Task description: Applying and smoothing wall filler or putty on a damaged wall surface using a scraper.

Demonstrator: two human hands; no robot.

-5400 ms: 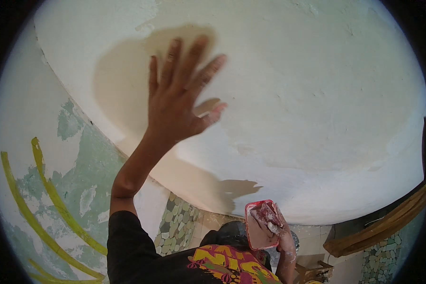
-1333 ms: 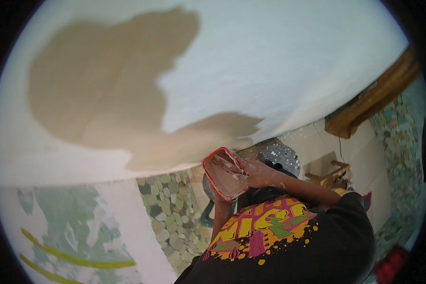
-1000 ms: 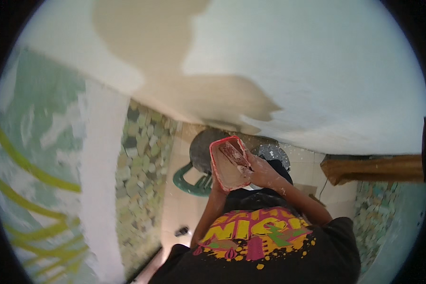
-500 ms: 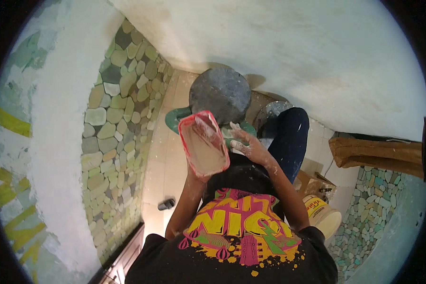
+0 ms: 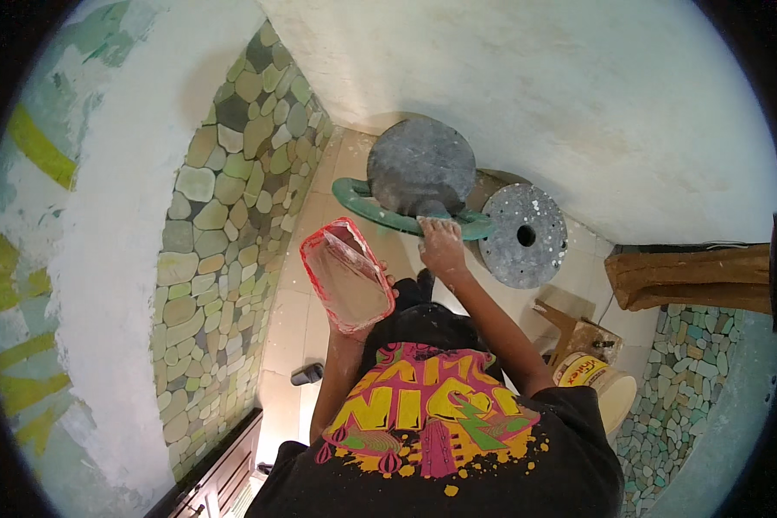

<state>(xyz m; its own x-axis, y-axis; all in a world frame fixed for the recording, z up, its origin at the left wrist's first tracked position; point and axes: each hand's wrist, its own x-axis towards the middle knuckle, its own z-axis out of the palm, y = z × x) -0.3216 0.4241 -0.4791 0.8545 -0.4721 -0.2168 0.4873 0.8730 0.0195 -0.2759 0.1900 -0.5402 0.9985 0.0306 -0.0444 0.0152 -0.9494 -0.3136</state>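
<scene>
The left grip point(image 5: 353, 336) clasps one red-rimmed tub point(image 5: 348, 289) from below, near the shirt's front; one flat scraper point(image 5: 350, 253) lies in its beige paste. The right grip point(image 5: 443, 245) is curled over one green plastic chair rail point(image 5: 363, 205). Beyond are two round grey discs point(image 5: 421, 160), one with a centre hole.
</scene>
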